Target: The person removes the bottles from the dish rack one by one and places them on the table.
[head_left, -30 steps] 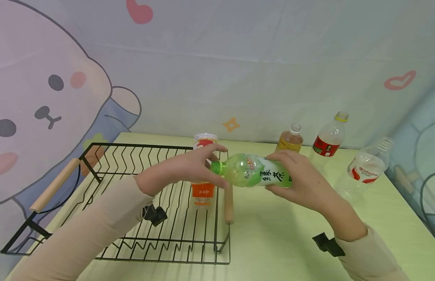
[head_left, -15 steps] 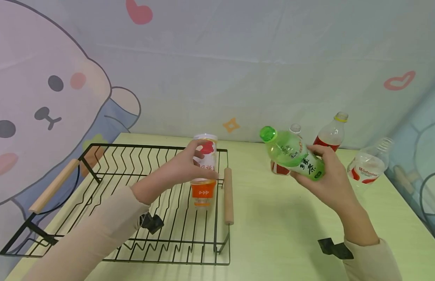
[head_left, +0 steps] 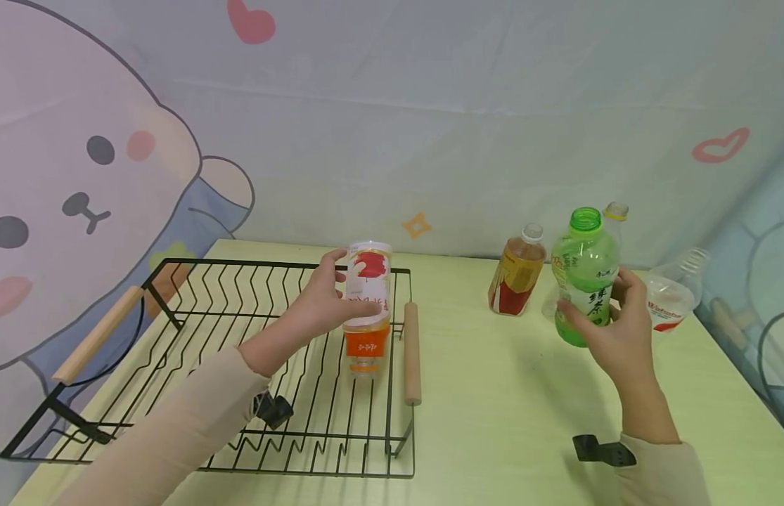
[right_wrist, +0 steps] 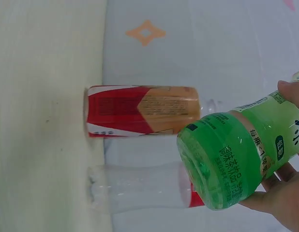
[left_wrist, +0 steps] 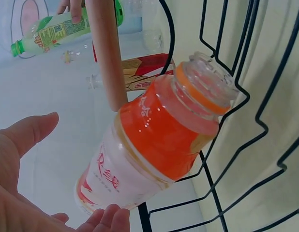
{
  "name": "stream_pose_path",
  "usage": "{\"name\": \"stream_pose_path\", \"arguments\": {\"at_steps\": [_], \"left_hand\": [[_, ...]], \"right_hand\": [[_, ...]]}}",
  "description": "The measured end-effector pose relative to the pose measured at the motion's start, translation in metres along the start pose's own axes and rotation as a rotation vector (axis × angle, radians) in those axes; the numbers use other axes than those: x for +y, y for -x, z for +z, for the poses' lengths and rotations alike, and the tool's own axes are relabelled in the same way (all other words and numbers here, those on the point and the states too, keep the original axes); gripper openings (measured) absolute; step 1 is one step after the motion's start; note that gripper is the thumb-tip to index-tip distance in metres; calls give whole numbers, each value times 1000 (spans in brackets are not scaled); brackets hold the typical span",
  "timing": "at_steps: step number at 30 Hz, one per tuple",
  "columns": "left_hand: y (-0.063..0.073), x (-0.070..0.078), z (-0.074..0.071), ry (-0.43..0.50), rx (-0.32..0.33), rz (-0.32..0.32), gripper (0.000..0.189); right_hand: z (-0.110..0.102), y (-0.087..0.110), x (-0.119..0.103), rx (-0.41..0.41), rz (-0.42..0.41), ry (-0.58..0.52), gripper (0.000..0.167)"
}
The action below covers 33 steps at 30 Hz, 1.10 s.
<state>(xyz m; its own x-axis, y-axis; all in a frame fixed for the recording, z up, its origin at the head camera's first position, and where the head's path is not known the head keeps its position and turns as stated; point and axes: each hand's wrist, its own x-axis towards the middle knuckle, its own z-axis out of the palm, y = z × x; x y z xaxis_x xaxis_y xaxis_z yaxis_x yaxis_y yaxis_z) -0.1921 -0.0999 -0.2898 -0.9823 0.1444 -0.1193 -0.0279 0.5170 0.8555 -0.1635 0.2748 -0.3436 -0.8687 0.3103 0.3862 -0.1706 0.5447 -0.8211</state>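
In the head view my right hand [head_left: 619, 337] grips a green tea bottle [head_left: 584, 270] with a green top, nearly upright above the table's right half. The right wrist view shows its green base [right_wrist: 215, 169] apart from the table. My left hand [head_left: 318, 299] is beside a white-and-orange bottle [head_left: 368, 288] that stands neck down in the black wire rack [head_left: 271, 429]. In the left wrist view the left thumb [left_wrist: 36, 130] is spread away from this bottle; the fingertips [left_wrist: 108, 220] lie near its base, and contact there is unclear.
Behind the green bottle stand a red-and-yellow labelled bottle [head_left: 518, 270], a clear bottle with a yellow neck ring [head_left: 615, 212] and, farther right, a clear bottle with a white label [head_left: 670, 299]. The rack has wooden handles [head_left: 413, 355]. A patterned cloth hangs behind the table.
The green tea bottle has left the left hand, swung from sideways to nearly upright and moved right in the right hand. The left hand has drawn back slightly to the left.
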Motion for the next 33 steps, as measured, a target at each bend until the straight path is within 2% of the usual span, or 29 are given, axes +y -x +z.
{"name": "stream_pose_path", "arguments": {"at_steps": [5, 10, 14, 19, 26, 33], "left_hand": [[-3, -5, 0, 6, 10, -17, 100], [-5, -10, 1, 4, 13, -26, 101], [-6, -12, 2, -7, 10, -31, 102], [-8, -17, 6, 6, 9, -40, 103], [-8, -24, 10, 21, -8, -11, 100], [-9, -26, 13, 41, -25, -46, 100]], "right_hand": [[2, -4, 16, 9, 71, -9, 77], [3, -6, 27, 8, 74, -32, 72], [4, -7, 33, -25, 107, -31, 69], [8, -7, 41, -79, 150, -48, 75], [13, -8, 54, -136, 190, -60, 84], [13, -6, 62, -157, 222, -58, 85]]}}
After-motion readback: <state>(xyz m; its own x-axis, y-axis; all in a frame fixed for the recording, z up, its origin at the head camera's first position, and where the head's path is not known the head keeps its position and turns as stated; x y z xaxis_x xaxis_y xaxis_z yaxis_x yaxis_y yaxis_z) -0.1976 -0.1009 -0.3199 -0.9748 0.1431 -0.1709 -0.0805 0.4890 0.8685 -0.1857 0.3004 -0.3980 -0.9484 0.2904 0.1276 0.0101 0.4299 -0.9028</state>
